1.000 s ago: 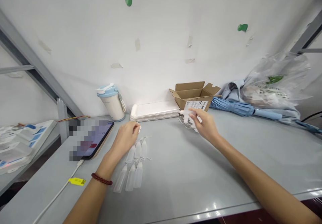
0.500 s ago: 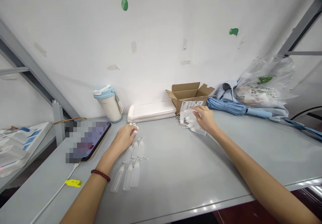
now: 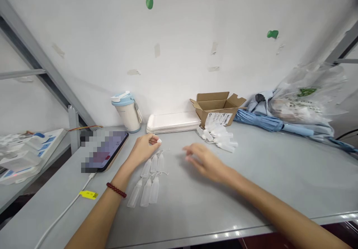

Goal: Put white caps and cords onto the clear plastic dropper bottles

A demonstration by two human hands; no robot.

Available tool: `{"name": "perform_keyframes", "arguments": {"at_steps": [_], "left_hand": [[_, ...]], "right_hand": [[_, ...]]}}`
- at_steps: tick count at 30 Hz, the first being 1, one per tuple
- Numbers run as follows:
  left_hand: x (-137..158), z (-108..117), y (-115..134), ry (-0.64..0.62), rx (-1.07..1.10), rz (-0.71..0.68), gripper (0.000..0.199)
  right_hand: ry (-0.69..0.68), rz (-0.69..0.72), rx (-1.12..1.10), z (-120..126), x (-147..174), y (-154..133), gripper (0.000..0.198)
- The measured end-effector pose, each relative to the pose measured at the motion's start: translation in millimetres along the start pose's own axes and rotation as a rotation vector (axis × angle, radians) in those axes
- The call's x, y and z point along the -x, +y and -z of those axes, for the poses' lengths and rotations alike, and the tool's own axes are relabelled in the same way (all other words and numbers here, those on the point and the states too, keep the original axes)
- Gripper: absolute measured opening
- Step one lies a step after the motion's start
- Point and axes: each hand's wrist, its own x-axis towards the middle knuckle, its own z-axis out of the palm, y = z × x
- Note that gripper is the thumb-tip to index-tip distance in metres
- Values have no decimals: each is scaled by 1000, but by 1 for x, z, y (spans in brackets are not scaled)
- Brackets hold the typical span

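Note:
My left hand (image 3: pixel 144 147) pinches a small white piece (image 3: pixel 159 141) between thumb and fingers, just above the tabletop. Its exact kind does not show. Close below that hand, several small translucent plastic bottles (image 3: pixel 145 193) with thin white strings lie in two rows. To the right, my right hand (image 3: pixel 203 159) hovers over the grey table, slightly smeared by motion. Its thumb and index finger are apart, with nothing visible between them. A heap of similar translucent bottles (image 3: pixel 220 137) rests beyond the right hand, in front of an open cardboard box (image 3: pixel 214 107).
A stack of white trays (image 3: pixel 173 122) lies against the wall beside a cream tumbler with a blue lid (image 3: pixel 127 113). On the left are a phone (image 3: pixel 112 152) on a charging cable (image 3: pixel 65 210) and a power strip (image 3: pixel 41 154). A blue umbrella (image 3: pixel 260 120) and plastic bag (image 3: pixel 302 100) occupy the right back.
My right hand has left the bottle heap and moved left and nearer to me. My left hand has shifted slightly, showing a white piece at its fingertips. The view has turned slightly left.

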Motion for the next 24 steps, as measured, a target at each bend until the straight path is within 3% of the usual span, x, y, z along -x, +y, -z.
{"name": "perform_keyframes", "arguments": {"at_steps": [3,5,16,24], "left_hand": [[0,-1,4,22,101,14,27],[1,-1,7,22,144,26,26],[6,0,21,-26,184,28,21],[6,1,22,-76,215,80,26]], "right_hand": [[-308,85,-69,-20,1,-43,38],[-385,138,-54,-27,0,-60,44],[-408,179,93,-42,-2,-65,40],[-441,175,134,-38,1,-63,34]]}}
